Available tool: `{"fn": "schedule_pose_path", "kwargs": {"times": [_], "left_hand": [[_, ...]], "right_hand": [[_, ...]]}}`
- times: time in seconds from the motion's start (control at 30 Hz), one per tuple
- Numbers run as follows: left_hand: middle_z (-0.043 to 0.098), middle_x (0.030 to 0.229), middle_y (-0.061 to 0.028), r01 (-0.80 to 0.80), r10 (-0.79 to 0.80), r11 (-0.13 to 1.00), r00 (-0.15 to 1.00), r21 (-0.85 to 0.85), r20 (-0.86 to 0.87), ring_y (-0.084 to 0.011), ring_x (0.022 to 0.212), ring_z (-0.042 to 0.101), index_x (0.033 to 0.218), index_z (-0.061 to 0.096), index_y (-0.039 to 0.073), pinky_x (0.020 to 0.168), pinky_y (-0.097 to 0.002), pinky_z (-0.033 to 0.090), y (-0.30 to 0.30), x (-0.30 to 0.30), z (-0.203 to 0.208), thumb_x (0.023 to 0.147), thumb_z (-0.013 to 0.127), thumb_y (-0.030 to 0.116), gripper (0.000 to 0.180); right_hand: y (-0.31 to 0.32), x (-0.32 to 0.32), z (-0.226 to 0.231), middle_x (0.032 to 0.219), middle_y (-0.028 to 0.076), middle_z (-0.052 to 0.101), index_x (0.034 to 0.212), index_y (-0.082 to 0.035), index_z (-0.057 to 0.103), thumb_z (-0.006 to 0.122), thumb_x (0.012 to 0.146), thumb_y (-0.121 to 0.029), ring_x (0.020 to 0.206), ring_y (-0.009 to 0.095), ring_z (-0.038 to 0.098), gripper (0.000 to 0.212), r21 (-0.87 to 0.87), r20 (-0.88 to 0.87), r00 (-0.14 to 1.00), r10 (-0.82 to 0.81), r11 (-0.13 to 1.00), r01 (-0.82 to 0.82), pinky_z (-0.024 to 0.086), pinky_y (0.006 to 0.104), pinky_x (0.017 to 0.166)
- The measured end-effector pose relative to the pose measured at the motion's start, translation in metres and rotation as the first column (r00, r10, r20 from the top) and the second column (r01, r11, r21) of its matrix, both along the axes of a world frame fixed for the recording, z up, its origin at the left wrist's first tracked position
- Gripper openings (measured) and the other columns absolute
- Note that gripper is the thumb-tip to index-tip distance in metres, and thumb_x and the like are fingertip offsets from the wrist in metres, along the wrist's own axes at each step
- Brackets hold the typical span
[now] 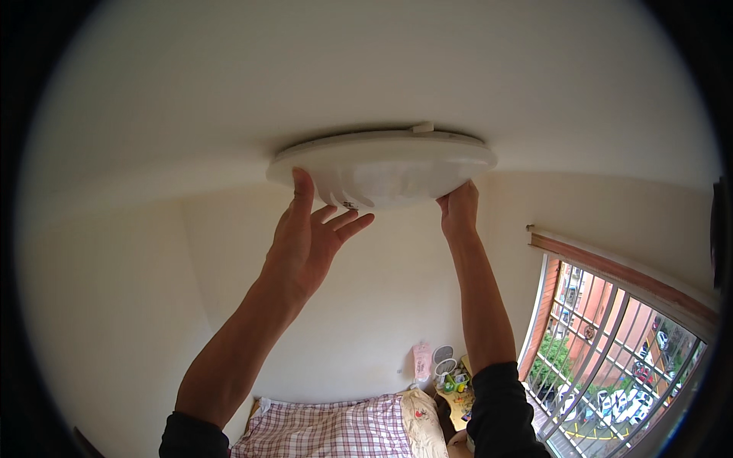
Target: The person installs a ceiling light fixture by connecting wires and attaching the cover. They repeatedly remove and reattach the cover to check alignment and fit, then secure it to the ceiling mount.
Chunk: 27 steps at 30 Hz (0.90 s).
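A round white ceiling lamp cover (389, 164) sits against the white ceiling (366, 69), dome facing down. My left hand (309, 233) reaches up to its left rim, thumb pressed on the edge and fingers spread under the dome. My right hand (458, 210) grips the cover's right rim from below, fingers curled on the edge. Both arms rise from the lower edge in dark sleeves. A small white tab (422, 127) sticks out at the cover's top edge.
A barred window (611, 359) with a wooden top frame is at the lower right. Below are a bed with a checked red-and-white cover (328, 429), a pillow (424, 420) and a small table with several items (450, 382). Plain cream walls surround.
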<state>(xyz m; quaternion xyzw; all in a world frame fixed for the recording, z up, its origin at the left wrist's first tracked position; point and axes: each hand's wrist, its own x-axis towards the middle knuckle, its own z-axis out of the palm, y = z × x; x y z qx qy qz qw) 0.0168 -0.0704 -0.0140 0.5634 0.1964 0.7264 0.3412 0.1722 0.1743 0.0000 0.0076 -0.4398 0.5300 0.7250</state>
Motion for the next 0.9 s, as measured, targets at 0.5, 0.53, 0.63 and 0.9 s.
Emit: {"fn": "schedule_pose_path", "kwargs": {"times": [0.5, 0.53, 0.63, 0.9], "left_hand": [[-0.008, 0.158, -0.0344, 0.057, -0.066, 0.993, 0.995, 0.103, 0.081, -0.0433, 0.15, 0.013, 0.158, -0.005, 0.009, 0.12, -0.0543, 0.029, -0.001, 0.011, -0.008, 0.085, 0.067, 0.065, 0.117], [-0.01, 0.158, -0.0343, 0.056, -0.066, 0.993, 0.993, 0.102, 0.099, -0.0435, 0.15, 0.012, 0.157, -0.005, 0.007, 0.12, -0.0543, 0.03, -0.001, 0.011, -0.009, 0.084, 0.068, 0.064, 0.118], [-0.014, 0.157, -0.0339, 0.077, -0.09, 0.989, 0.99, 0.124, 0.105, -0.0446, 0.15, 0.011, 0.157, -0.008, 0.006, 0.119, -0.0546, 0.032, 0.001, 0.011, -0.011, 0.084, 0.071, 0.062, 0.121], [-0.016, 0.157, -0.0336, 0.111, -0.13, 0.983, 0.984, 0.147, 0.119, -0.0463, 0.149, 0.01, 0.157, -0.012, 0.009, 0.118, -0.0555, 0.034, 0.002, 0.01, -0.01, 0.083, 0.073, 0.06, 0.124]], "right_hand": [[-0.113, 0.067, -0.029, 0.093, 0.01, 0.059, 0.118, -0.002, 0.066, 0.056, 0.09, 0.005, 0.081, 0.02, 0.057, 0.03, 0.6, -0.369, 0.202, -0.907, -0.066, 0.797, 0.048, 0.0345, 0.068], [-0.129, 0.069, -0.021, 0.093, 0.009, 0.058, 0.119, -0.002, 0.066, 0.054, 0.089, 0.009, 0.082, 0.02, 0.055, 0.035, 0.662, -0.409, 0.11, -0.906, -0.211, 0.719, 0.048, 0.0327, 0.069], [-0.158, 0.059, 0.006, 0.088, 0.004, 0.049, 0.122, -0.01, 0.069, 0.073, 0.073, -0.002, 0.082, 0.02, 0.051, 0.049, 0.691, -0.557, -0.012, -0.831, -0.471, 0.549, 0.044, 0.0347, 0.071], [-0.167, 0.052, 0.016, 0.103, 0.006, 0.055, 0.117, -0.004, 0.068, 0.073, 0.076, -0.006, 0.094, 0.025, 0.057, 0.042, 0.587, -0.639, -0.121, -0.76, -0.583, 0.562, 0.048, 0.0383, 0.078]]}}
